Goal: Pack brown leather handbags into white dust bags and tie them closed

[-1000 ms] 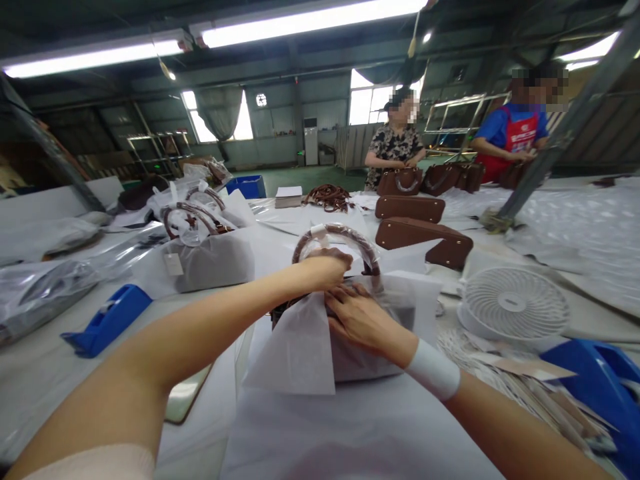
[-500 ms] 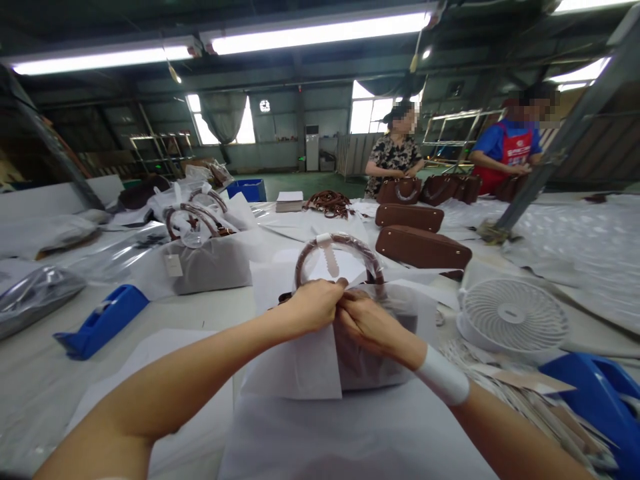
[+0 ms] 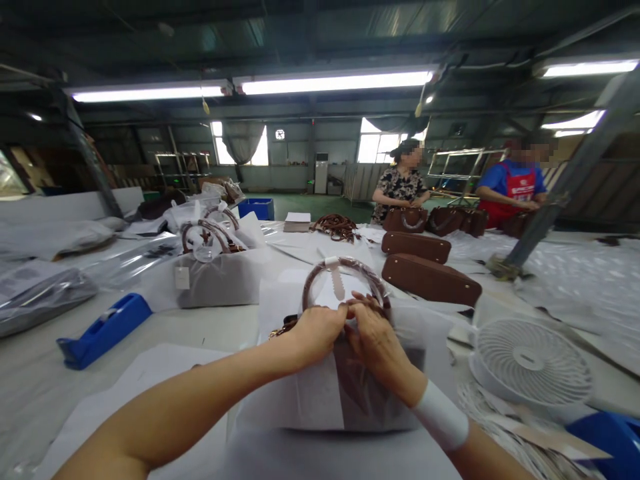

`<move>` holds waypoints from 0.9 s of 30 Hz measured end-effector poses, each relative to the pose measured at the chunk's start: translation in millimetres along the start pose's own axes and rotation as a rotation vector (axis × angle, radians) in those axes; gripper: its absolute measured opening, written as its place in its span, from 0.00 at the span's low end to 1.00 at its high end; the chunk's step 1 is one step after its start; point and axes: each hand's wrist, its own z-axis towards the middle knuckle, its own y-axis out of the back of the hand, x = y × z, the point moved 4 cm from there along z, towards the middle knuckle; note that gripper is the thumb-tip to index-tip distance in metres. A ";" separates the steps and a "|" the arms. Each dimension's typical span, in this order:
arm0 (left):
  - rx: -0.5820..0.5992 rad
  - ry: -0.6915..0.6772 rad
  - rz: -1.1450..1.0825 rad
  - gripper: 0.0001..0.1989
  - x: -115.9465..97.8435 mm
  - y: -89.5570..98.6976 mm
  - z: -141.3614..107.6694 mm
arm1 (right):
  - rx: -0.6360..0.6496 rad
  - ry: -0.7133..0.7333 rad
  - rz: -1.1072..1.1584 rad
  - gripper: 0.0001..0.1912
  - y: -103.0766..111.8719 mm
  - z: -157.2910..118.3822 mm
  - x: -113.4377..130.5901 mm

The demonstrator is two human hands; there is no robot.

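Note:
A brown handbag (image 3: 370, 393) stands upright in front of me, its body wrapped in thin white paper (image 3: 315, 393). Clear film covers its raised handles (image 3: 313, 273), and a pale notched strip hangs from the top of them. My left hand (image 3: 323, 330) is closed at the bag's upper edge, pinching the wrapping paper. Beside it, my right hand (image 3: 373, 333) touches the same edge, fingers bent and partly apart; what lies under them is hidden. A white band circles my right wrist.
Left are a blue tape dispenser (image 3: 107, 330) and another wrapped bag (image 3: 220, 280). To the right lie a white fan (image 3: 533, 360), brown bag pieces (image 3: 430, 279) and a slanted metal post (image 3: 545, 220). Two people stand behind brown bags across the table.
The camera view has tilted up, so the scene sits lower. My right hand's fingers have lifted and spread somewhat; my left hand stays closed at the bag's edge.

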 end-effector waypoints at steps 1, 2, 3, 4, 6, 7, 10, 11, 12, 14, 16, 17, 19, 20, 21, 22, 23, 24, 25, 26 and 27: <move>-0.014 -0.002 0.018 0.18 -1.4 -0.9 -0.8 | 0.005 -0.021 -0.015 0.10 -1.8 -0.1 -1.7; -0.026 -0.008 0.037 0.17 -2.8 -2.0 -1.2 | 0.004 -0.048 -0.031 0.10 -3.1 -0.2 -3.3; -0.037 -0.018 0.056 0.17 -3.9 -3.2 -1.1 | -0.003 -0.073 -0.047 0.10 -3.8 0.0 -4.7; -0.047 -0.029 0.073 0.17 -4.5 -4.1 -0.6 | -0.006 -0.093 -0.063 0.12 -4.3 0.6 -5.7; -0.069 -0.057 0.103 0.16 -4.0 -4.1 1.3 | 0.048 -0.124 -0.105 0.17 -6.4 3.0 -7.0; -0.083 -0.070 0.117 0.16 -3.3 -3.0 2.0 | 0.111 -0.137 -0.133 0.19 -8.4 4.6 -7.6; -0.133 -0.101 0.156 0.13 -4.7 0.7 -2.0 | 0.309 -0.156 -0.208 0.16 -13.6 9.0 -8.9; -0.193 -0.120 0.175 0.12 -9.1 1.2 -6.8 | 0.335 -0.153 -0.221 0.12 -13.9 10.7 -8.6; -0.286 -0.149 0.193 0.11 -16.4 0.3 -13.7 | 0.340 -0.145 -0.226 0.09 -13.5 12.3 -8.0; -0.514 -0.269 0.195 0.09 -40.9 -10.0 -33.1 | 0.322 -0.139 -0.232 0.04 -11.8 15.0 -6.1; -0.654 -0.446 0.118 0.02 -72.6 -33.9 -53.2 | 0.302 -0.143 -0.231 0.04 -10.4 16.0 -4.3; -0.662 -0.506 0.065 0.05 -87.3 -48.8 -60.2 | 0.297 -0.142 -0.227 0.05 -10.1 15.9 -3.5; -0.707 -0.529 0.010 0.07 -108.7 -73.6 -68.8 | 0.301 -0.130 -0.212 0.06 -10.4 15.1 -2.6; -0.697 -0.482 0.008 0.05 -113.4 -83.1 -68.9 | 0.308 -0.118 -0.203 0.06 -10.6 14.6 -2.5; -0.672 -0.414 0.015 0.05 -113.8 -90.0 -67.2 | 0.316 -0.104 -0.197 0.06 -10.5 14.2 -2.6; -0.634 -0.333 0.024 0.10 -110.1 -94.5 -64.3 | 0.323 -0.089 -0.193 0.06 -10.0 14.0 -2.7; -0.597 -0.256 0.032 0.15 -103.2 -97.1 -61.2 | 0.329 -0.073 -0.192 0.06 -9.1 14.1 -2.8; -0.569 -0.194 0.041 0.20 -94.4 -98.2 -58.2 | 0.333 -0.056 -0.194 0.06 -7.8 14.4 -2.9; -0.557 -0.148 0.050 0.25 -84.3 -98.3 -55.8 | 0.337 -0.039 -0.196 0.05 -6.4 15.0 -2.9; -0.564 -0.106 0.058 0.28 -73.4 -97.6 -54.0 | 0.338 -0.025 -0.199 0.05 -5.1 15.8 -3.0; -0.588 -0.053 0.062 0.29 -61.4 -96.2 -52.7 | 0.338 -0.011 -0.202 0.06 -3.9 16.8 -3.1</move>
